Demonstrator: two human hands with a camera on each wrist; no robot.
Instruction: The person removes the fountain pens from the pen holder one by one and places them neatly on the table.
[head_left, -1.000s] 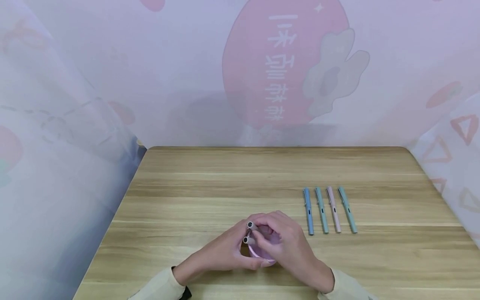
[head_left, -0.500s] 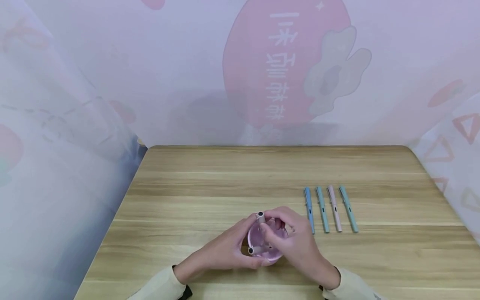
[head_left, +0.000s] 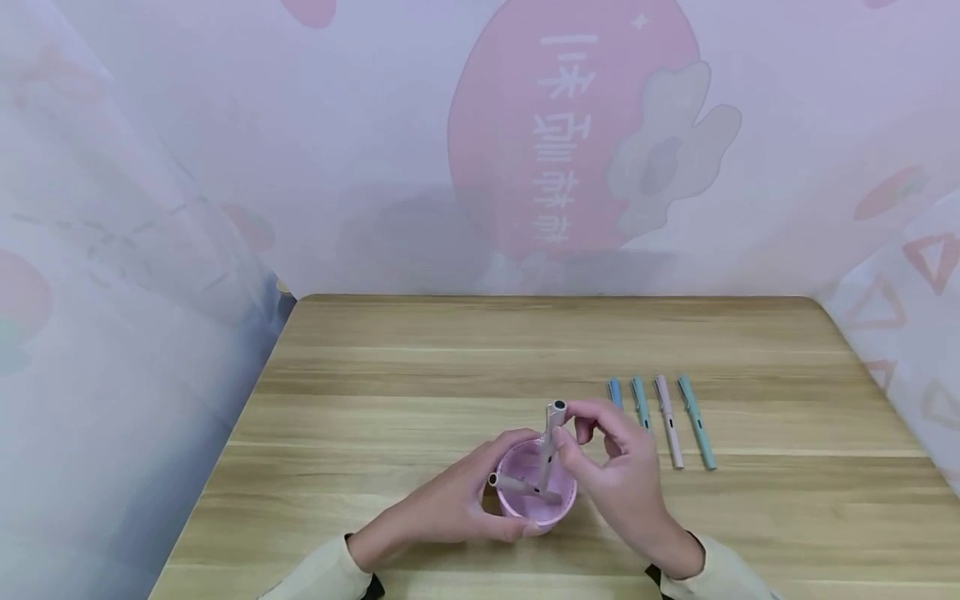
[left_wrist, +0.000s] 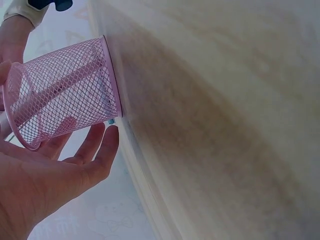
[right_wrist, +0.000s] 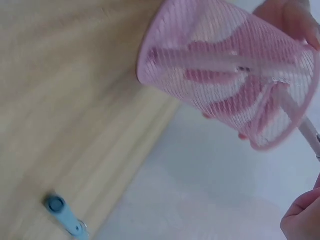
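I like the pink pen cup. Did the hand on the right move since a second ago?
Yes. The right hand moved right, toward the row of pens lying on the table, and uncovered the pink mesh cup.

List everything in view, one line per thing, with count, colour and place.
mesh pen cup: one, pink, on the table near its front edge, held by the left hand.
pens in the cup: two, pale pinkish-grey, one leaning left, one nearly upright and pinched by the right hand.
pens on the table: four in a row at right, blue, teal, pink, teal; the blue one is partly hidden behind the right hand.
table: one, light wood.
backdrop: pale printed sheet with a pink strawberry shape, behind and at both sides.
left hand: fingers curled round the cup.
right hand: fingers pinch the upright pen.
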